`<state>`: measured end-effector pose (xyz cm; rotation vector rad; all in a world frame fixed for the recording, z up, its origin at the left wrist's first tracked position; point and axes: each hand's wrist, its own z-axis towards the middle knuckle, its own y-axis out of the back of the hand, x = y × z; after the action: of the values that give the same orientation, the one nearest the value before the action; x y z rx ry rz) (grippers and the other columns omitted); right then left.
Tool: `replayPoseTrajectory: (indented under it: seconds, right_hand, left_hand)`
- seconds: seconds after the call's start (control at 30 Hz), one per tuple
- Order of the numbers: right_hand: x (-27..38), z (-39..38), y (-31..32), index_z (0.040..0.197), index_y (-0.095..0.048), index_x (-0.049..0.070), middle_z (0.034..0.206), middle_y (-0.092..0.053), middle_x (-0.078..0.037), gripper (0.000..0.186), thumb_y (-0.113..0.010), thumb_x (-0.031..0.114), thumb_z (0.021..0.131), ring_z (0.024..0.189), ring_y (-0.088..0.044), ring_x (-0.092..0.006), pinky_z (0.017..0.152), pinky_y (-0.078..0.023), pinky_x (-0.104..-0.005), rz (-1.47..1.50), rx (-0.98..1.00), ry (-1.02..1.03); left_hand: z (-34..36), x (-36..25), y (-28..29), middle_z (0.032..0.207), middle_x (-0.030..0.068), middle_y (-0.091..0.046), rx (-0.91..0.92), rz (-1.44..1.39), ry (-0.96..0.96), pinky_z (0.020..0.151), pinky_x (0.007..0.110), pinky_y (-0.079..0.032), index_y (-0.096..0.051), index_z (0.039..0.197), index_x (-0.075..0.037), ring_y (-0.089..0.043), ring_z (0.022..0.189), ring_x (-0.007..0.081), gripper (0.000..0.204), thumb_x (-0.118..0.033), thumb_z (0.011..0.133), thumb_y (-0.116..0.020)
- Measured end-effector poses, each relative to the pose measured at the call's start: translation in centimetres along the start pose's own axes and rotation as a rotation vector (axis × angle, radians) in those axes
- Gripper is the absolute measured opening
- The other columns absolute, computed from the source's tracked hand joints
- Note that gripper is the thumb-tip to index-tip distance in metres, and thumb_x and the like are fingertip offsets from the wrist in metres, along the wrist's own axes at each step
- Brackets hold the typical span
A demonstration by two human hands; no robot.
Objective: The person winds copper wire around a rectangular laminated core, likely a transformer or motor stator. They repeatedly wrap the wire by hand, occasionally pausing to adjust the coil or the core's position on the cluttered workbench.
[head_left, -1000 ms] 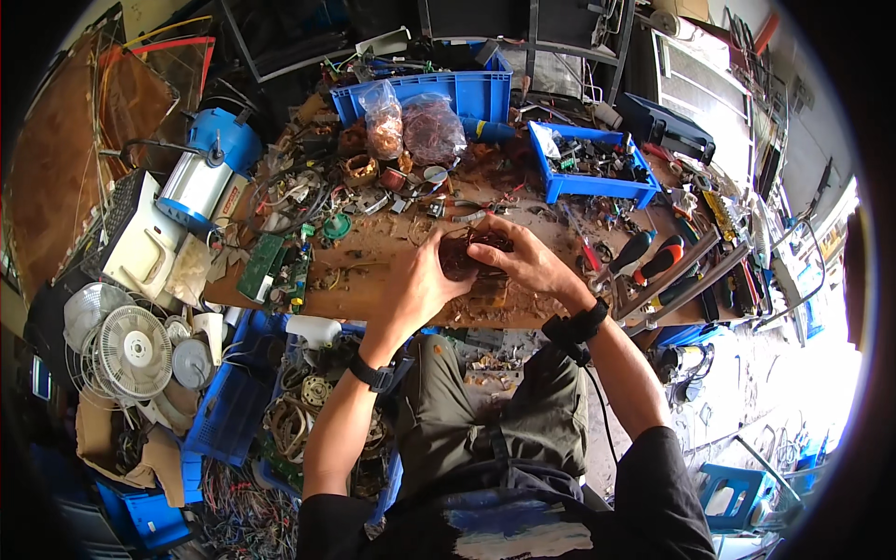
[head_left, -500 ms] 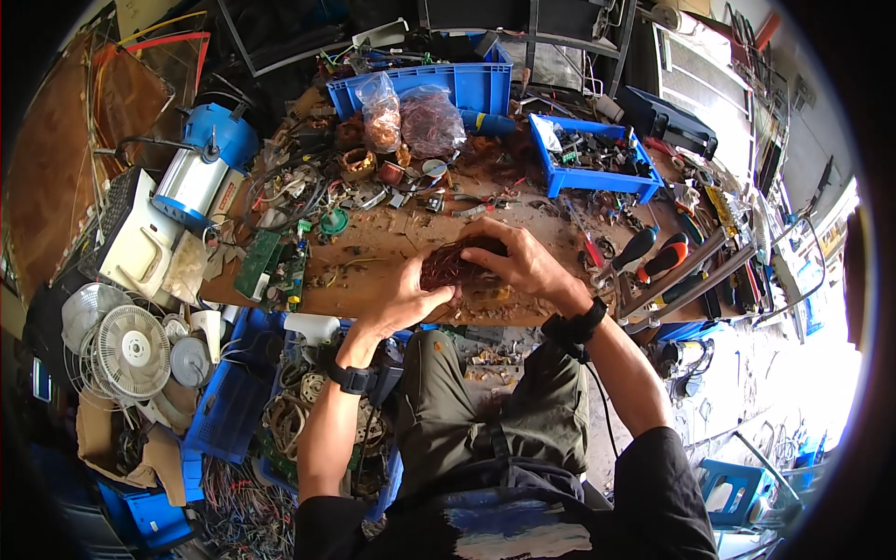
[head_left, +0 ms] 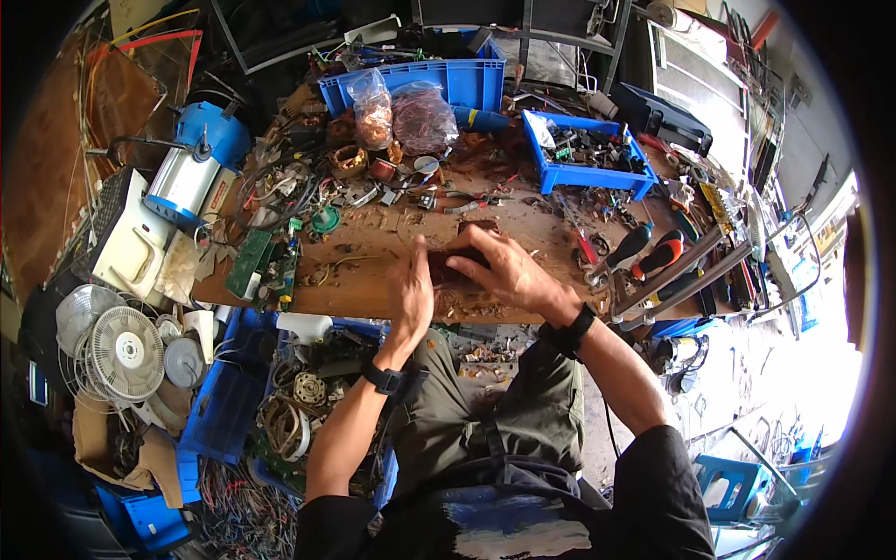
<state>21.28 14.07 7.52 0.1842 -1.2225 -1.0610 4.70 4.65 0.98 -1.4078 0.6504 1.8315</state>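
A dark reddish-brown bundle of copper wire (head_left: 442,265) is between my two hands, low over the front part of the wooden workbench. My left hand (head_left: 409,294) stands on edge against the bundle's left side, fingers straight and together, pressing on it. Curled over the bundle from the right, my right hand (head_left: 509,269) grips it with bent fingers. Much of the wire is hidden by the hands, though a bit shows beyond the right fingers. Small scraps lie on the wood around them.
Behind the hands are pliers (head_left: 457,201), clear bags of copper wire (head_left: 422,119) and a large blue crate (head_left: 476,84). A blue tray (head_left: 597,177) of small parts and screwdrivers (head_left: 661,254) sit to the right. Green circuit boards (head_left: 250,265) lie left, above a fan (head_left: 127,351).
My left hand has turned from cupping the bundle from below to standing upright along its side, with straightened fingers. My right hand has lowered slightly and now covers more of the bundle.
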Motion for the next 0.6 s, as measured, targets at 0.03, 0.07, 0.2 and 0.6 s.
replayPoseTrajectory:
  seconds: [0.03,0.07,0.2,0.6]
  right_hand:
    - [-0.1,-0.1,0.2,0.131,-0.059,0.003,0.123,-0.068,-0.017,0.038,-0.065,0.031,0.106,0.119,-0.066,-0.0311,0.099,-0.052,-0.0432,0.039,0.003,-0.05]
    - [0.0,-0.3,0.7,0.138,-0.054,0.001,0.131,-0.065,-0.014,0.048,-0.063,0.036,0.108,0.127,-0.061,-0.0239,0.109,-0.047,-0.0408,0.238,0.004,-0.084]
    - [-2.0,-0.7,0.2,0.148,-0.045,0.003,0.14,-0.056,-0.012,0.056,-0.067,0.032,0.106,0.136,-0.051,-0.0264,0.113,-0.044,-0.0427,0.534,-0.262,-0.058]
    - [-2.7,-4.9,-3.1,0.141,-0.038,-0.004,0.129,-0.06,-0.022,0.081,-0.086,0.037,0.091,0.123,-0.061,-0.0294,0.095,-0.059,-0.0414,0.122,-0.406,-0.403]
  left_hand:
    - [0.2,-0.7,0.2,0.079,-0.0013,-0.061,0.015,0.052,-0.069,0.062,0.03,-0.042,-0.07,0.098,0.004,-0.051,0.071,0.0079,0.048,-0.038,0.114,-0.052]
    - [0.2,-1.5,0.6,0.089,0.0002,-0.067,0.039,-0.042,0.037,0.073,0.03,-0.048,-0.072,0.106,0.005,-0.057,0.082,0.0087,0.046,-0.035,0.114,-0.052]
    - [1.2,2.0,4.7,0.1,0.0035,-0.067,0.028,0.087,0.005,0.088,0.03,-0.049,-0.068,0.118,0.003,-0.06,0.094,0.013,0.045,-0.038,0.114,-0.051]
    - [0.0,1.2,6.0,0.074,0.0228,-0.065,0.139,0.553,-0.038,0.064,0.045,-0.048,-0.068,0.097,0.002,-0.062,0.066,0.0385,0.052,-0.046,0.11,-0.054]
